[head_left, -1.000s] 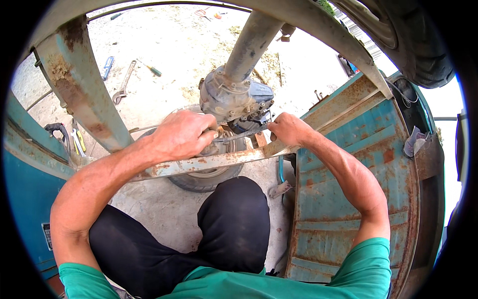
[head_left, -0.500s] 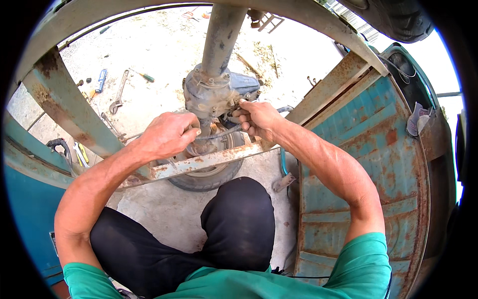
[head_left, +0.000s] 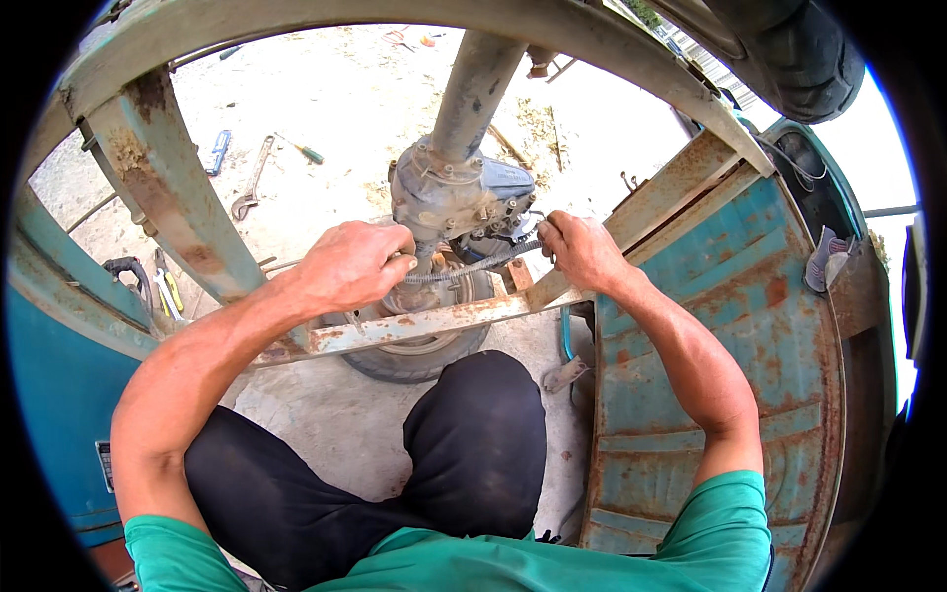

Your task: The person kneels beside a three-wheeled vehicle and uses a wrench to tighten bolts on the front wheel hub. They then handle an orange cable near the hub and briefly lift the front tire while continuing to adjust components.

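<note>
A thin grey ribbed hose (head_left: 472, 268) stretches between my two hands, above the rusty frame crossbar (head_left: 434, 321). My left hand (head_left: 357, 264) is closed with thumb and fingers pinched round its left end. At the other end my right hand (head_left: 582, 252) pinches it, beside the right frame beam. Just beyond the hose stands a greasy grey metal axle housing (head_left: 424, 197) with bolts around its flange, joined to a thick tube (head_left: 478, 99). Below the crossbar a wheel's tyre (head_left: 414, 365) shows in part.
A rusty green metal panel (head_left: 710, 326) fills the right side. An adjustable wrench (head_left: 254, 180), a green-handled screwdriver (head_left: 310, 154) and a blue tool (head_left: 219, 153) lie on the ground beyond the left beam (head_left: 163, 187). Pliers (head_left: 170, 286) rest at the left. A large tyre (head_left: 789, 59) hangs upper right.
My right hand has drawn away from the axle housing toward the right, with the hose end, so more of the hose shows. The whole view has shifted slightly.
</note>
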Action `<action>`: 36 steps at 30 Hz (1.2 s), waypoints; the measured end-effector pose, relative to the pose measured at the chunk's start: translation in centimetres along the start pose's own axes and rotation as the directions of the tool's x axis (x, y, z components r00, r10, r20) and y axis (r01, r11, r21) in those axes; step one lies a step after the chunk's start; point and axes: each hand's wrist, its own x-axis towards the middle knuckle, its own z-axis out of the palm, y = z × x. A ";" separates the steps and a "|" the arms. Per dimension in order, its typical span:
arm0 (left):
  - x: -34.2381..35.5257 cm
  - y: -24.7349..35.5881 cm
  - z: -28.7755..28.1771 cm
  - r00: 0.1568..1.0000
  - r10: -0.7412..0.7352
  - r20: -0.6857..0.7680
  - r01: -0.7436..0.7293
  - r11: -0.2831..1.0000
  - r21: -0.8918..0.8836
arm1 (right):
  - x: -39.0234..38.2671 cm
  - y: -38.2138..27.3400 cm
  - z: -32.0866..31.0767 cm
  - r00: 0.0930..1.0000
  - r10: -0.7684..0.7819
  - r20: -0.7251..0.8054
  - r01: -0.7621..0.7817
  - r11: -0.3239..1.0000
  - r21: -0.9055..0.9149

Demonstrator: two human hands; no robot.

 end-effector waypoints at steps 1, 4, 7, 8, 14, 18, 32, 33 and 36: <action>0.1 0.1 0.0 1.000 -0.001 0.007 0.001 1.000 -0.001 | 0.0 0.9 0.0 0.999 -0.020 0.044 0.025 0.993 -0.112; 0.1 0.0 0.0 1.000 -0.008 0.020 0.008 1.000 0.009 | 0.9 2.3 0.3 0.990 -0.126 0.063 0.138 0.954 -0.265; 0.0 0.1 -0.1 1.000 -0.013 0.017 0.013 1.000 0.012 | 2.0 2.3 0.5 0.976 -0.207 0.069 0.218 0.938 -0.270; -0.1 0.2 -0.2 1.000 -0.014 0.013 0.014 1.000 0.010 | 2.3 2.2 0.6 0.975 -0.211 0.076 0.224 0.936 -0.272; 0.1 0.1 0.0 1.000 0.009 0.021 -0.010 0.999 0.033 | 2.7 2.3 0.7 0.973 -0.210 0.098 0.230 0.929 -0.289; 0.1 0.2 -0.1 0.999 0.008 0.031 -0.009 0.999 0.037 | 3.3 2.5 0.3 0.969 -0.194 0.152 0.233 0.924 -0.304; 0.1 -0.3 0.2 0.999 0.046 0.012 -0.047 0.998 0.044 | 5.3 3.5 0.0 0.907 -0.366 0.208 0.419 0.836 -0.356; 0.2 -0.2 0.3 0.999 0.050 0.012 -0.050 0.998 0.039 | 5.2 3.6 0.0 0.904 -0.386 0.184 0.428 0.830 -0.357; 0.2 -0.2 0.2 0.998 0.055 0.015 -0.056 0.998 0.029 | 4.6 3.6 0.3 0.926 -0.349 0.143 0.377 0.847 -0.374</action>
